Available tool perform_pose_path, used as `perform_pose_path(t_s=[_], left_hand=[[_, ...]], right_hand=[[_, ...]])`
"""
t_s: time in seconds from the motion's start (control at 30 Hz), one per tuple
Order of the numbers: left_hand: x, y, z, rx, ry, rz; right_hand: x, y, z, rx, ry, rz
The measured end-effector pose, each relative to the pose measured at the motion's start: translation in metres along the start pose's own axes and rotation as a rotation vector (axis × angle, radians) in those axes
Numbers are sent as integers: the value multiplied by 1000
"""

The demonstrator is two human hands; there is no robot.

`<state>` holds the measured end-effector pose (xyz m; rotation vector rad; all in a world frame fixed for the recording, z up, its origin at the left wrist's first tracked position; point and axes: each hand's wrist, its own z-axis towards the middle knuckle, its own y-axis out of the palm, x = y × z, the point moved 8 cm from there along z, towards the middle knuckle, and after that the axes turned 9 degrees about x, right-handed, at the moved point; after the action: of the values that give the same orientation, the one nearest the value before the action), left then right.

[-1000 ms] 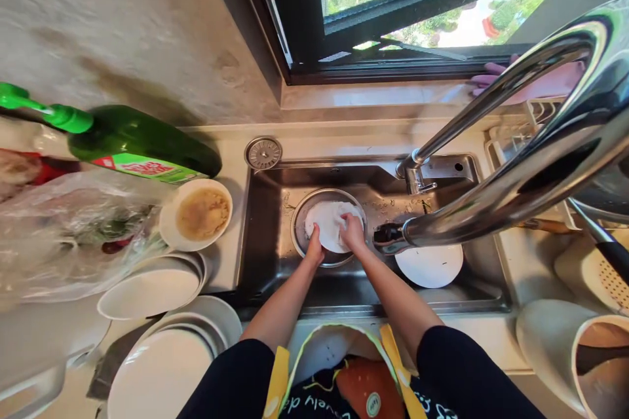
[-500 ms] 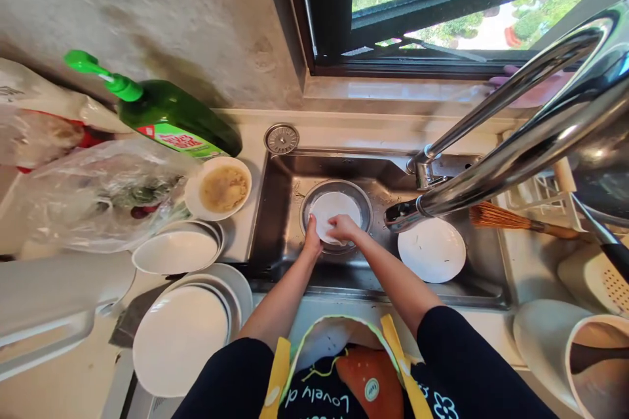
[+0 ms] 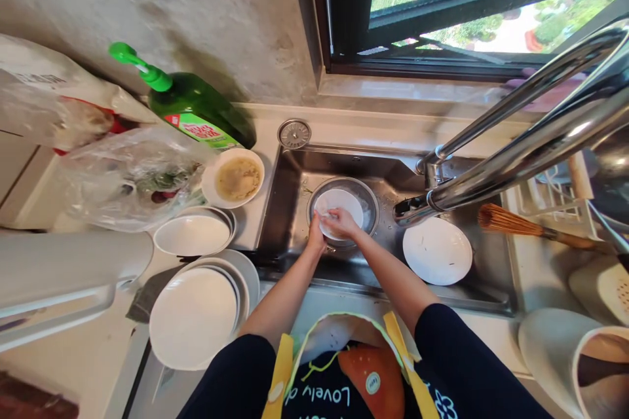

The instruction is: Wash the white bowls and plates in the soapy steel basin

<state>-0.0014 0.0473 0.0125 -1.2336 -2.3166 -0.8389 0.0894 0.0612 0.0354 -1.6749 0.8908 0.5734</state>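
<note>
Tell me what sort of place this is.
Most likely a home kitchen: there's a metal sink with a chrome faucet, a green pump bottle, and stacked white plates beside it.

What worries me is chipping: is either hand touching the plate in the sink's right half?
No, the left hand and right hand are both at another white dish, apart from that plate.

Smooth plate, satin metal sink, mirror-shiny metal faucet, crinkled glossy plastic bag
</note>
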Motion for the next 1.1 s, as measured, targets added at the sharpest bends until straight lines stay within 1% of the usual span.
perform_pose_path(t_s=[0.1, 0.13, 0.17, 0.2, 0.27, 0.33, 0.4, 0.47, 0.53, 0.57, 0.63, 0.7, 0.73, 0.8, 0.87, 0.97, 1.03, 1.1], left_hand=[[7, -3, 2, 41, 47, 0], [8, -5, 2, 52, 50, 1], [8, -6, 2, 59, 50, 3], [8, -8, 1, 61, 47, 5], [6, -10, -1, 65, 33, 16], [4, -9, -5, 60, 9, 37], [1, -5, -9, 33, -30, 51], [-2, 0, -13, 1, -69, 56], [-5, 4, -15, -17, -99, 62], [-6, 5, -15, -26, -112, 63], [-7, 8, -14, -52, -135, 48], [-6, 8, -12, -64, -149, 15], [-5, 7, -11, -59, -151, -6], [-4, 4, -9, -31, -165, -44], [-3, 3, -8, -14, -174, -73], [2, 6, -8, -28, -149, -85], [4, 8, -9, -28, -129, -72], [7, 7, -9, -12, -112, -48]], right_hand=[[-3, 1, -8, -166, -35, -142], [-1, -2, -11, -186, -31, -215], [2, -6, -13, -176, -10, -288], [7, -12, -14, -133, 23, -352], [15, -27, -14, 22, 103, -424], [19, -38, -11, 189, 155, -391], [18, -42, -5, 317, 159, -259], [13, -42, 2, 423, 125, -63], [5, -41, 9, 497, 61, 145], [1, -40, 11, 511, 21, 239], [-11, -33, 14, 463, -76, 395], [-21, -24, 14, 342, -146, 500], [-24, -19, 12, 275, -149, 531], [-26, -9, 8, 140, -100, 532], [-26, -4, 1, 24, -48, 420], [-29, -6, -15, -111, -55, 88], [-28, -13, -26, -160, -66, -130], [-23, -23, -34, -171, -60, -301]])
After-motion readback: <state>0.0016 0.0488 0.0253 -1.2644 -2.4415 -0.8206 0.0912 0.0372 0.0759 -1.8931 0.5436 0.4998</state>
